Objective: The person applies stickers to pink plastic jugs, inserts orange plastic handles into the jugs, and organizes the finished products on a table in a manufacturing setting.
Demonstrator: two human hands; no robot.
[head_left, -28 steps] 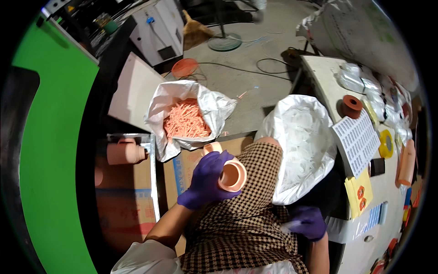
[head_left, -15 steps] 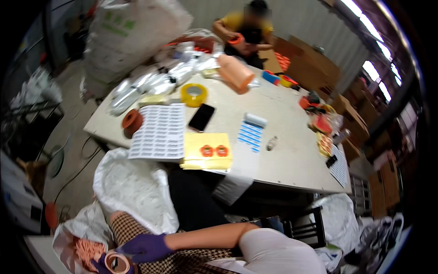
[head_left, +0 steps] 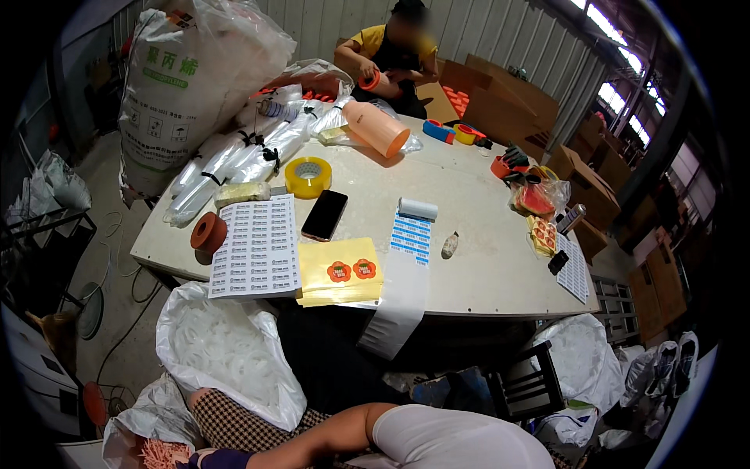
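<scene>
My right arm reaches across my lap to the lower left. Only part of my right hand (head_left: 223,460), in a purple glove, shows at the lower edge. Its fingers are cut off, so I cannot tell what they do or hold. My left hand is out of sight. Next to the right hand, a white bag (head_left: 148,414) holds pink slender pieces (head_left: 164,453). Beside it and nearer the table stands a larger white sack (head_left: 273,379) of translucent whitish pieces (head_left: 211,340). Checked brown fabric (head_left: 234,418) covers my lap.
The white table (head_left: 484,273) bears label sheets (head_left: 254,250), yellow sticker sheets (head_left: 336,270), a black phone (head_left: 324,215), clear tape (head_left: 308,177), a label roll (head_left: 418,208), and a peach cylinder (head_left: 376,129). A co-worker (head_left: 391,62) handles an orange-rimmed cylinder opposite. A stuffed sack (head_left: 180,109) stands left.
My gloved hands, earlier both around a pinkish round hollow thing, have dropped toward the lower edge. That thing is no longer clearly visible. The view has shifted slightly.
</scene>
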